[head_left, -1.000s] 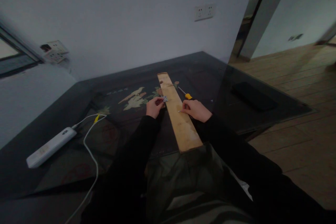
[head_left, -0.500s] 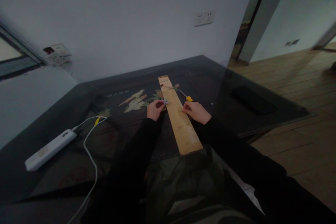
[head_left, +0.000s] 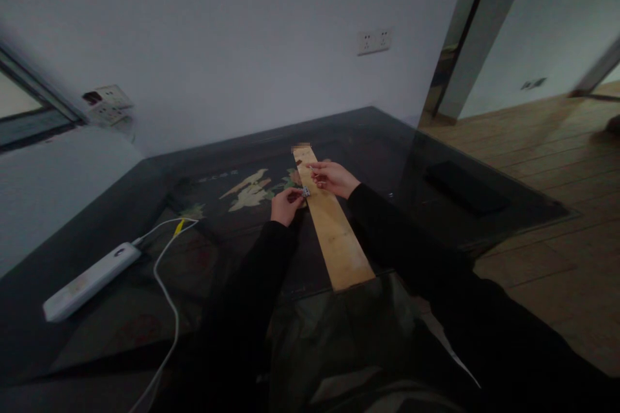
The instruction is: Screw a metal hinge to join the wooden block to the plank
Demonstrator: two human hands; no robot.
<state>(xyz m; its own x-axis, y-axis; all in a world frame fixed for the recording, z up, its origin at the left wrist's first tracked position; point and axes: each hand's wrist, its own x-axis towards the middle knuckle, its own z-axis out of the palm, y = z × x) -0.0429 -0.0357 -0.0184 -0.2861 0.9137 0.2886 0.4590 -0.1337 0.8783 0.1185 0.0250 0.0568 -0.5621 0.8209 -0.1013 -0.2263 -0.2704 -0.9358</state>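
Observation:
A long, narrow wooden board lies on the dark table, its near end toward my body. At the board's left edge my left hand pinches a small silvery metal piece with holes, perhaps a hinge. My right hand is above the board, just beyond the metal piece, with thumb and fingers drawn together. Whatever is between those fingertips is too small to make out. The screwdriver that lay right of the board is hidden by my right hand and sleeve.
A white power strip and its white cable with a yellow tag lie on the left of the table. A flat black object rests at the right. Wall sockets are at the back.
My right hand has moved from the board's right edge forward and left, over the board, covering the yellow-handled screwdriver. My left hand stays at the left edge with the metal piece.

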